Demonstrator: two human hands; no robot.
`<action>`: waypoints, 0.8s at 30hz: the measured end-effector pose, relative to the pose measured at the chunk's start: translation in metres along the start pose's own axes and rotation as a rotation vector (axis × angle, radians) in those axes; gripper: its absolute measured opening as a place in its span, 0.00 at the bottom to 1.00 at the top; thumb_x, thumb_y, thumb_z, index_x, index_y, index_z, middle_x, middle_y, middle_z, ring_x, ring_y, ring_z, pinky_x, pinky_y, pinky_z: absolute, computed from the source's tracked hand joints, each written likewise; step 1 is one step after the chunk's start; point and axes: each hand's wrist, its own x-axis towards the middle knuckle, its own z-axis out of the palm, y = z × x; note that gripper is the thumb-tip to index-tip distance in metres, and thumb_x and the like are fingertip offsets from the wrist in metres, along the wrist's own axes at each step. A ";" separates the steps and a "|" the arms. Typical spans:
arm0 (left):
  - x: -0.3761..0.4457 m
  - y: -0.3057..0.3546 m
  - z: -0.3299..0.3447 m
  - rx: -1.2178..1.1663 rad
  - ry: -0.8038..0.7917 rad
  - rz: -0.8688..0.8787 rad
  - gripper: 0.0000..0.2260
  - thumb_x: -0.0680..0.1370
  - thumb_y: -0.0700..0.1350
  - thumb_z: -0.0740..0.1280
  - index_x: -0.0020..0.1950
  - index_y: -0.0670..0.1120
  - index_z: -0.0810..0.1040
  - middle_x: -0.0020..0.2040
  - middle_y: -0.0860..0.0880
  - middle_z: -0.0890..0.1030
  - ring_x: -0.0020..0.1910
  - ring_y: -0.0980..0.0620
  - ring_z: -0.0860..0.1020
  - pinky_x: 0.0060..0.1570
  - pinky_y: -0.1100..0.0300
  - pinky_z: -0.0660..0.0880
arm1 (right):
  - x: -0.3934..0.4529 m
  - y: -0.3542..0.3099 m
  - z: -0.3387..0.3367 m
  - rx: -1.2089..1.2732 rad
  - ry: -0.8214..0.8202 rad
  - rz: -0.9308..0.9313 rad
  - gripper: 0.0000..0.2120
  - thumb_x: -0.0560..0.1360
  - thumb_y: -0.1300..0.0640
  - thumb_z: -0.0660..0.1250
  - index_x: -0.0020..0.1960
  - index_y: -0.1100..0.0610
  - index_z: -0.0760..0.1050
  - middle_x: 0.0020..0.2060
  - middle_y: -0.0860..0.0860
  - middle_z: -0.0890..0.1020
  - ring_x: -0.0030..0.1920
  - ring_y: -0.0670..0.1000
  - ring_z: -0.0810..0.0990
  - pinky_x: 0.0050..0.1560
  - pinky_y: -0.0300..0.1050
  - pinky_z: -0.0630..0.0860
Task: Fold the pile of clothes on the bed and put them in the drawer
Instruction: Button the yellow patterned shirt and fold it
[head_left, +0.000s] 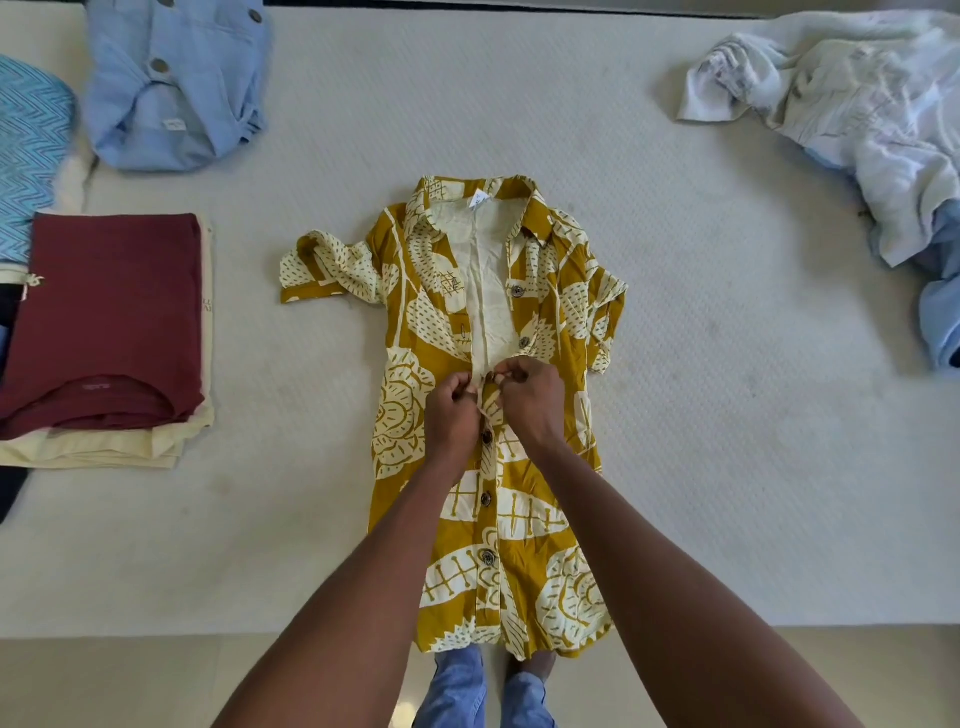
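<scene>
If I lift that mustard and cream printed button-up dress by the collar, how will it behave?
The mustard and cream printed button-up dress will probably hang limp, since its thin fabric lies creased and flat. It is likely light. The unbuttoned top may gape open.

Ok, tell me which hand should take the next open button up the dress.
Right. The right hand sits on the side where the two open buttons lie; the left hand pinches the buttonhole edge of the dress.

Both hands hide the button on the dress (488, 467).
</scene>
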 end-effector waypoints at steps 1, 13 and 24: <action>0.001 0.001 -0.002 -0.016 -0.015 -0.027 0.09 0.82 0.41 0.61 0.54 0.46 0.81 0.38 0.50 0.79 0.32 0.56 0.72 0.30 0.62 0.69 | 0.001 0.000 0.000 -0.031 -0.020 -0.005 0.05 0.73 0.65 0.68 0.41 0.59 0.81 0.35 0.52 0.83 0.36 0.52 0.81 0.36 0.47 0.75; 0.006 0.006 -0.014 -0.137 -0.108 -0.092 0.05 0.78 0.44 0.71 0.44 0.44 0.81 0.32 0.47 0.80 0.28 0.56 0.74 0.30 0.65 0.73 | 0.009 0.005 0.000 -0.085 -0.041 0.018 0.03 0.70 0.66 0.69 0.39 0.61 0.77 0.34 0.56 0.83 0.36 0.56 0.82 0.35 0.49 0.76; 0.006 0.012 0.002 0.088 -0.018 -0.031 0.11 0.76 0.52 0.72 0.43 0.45 0.79 0.33 0.50 0.80 0.29 0.54 0.74 0.28 0.60 0.70 | 0.004 0.012 -0.013 0.079 -0.097 -0.018 0.08 0.72 0.69 0.65 0.43 0.60 0.82 0.31 0.54 0.82 0.30 0.48 0.78 0.33 0.45 0.75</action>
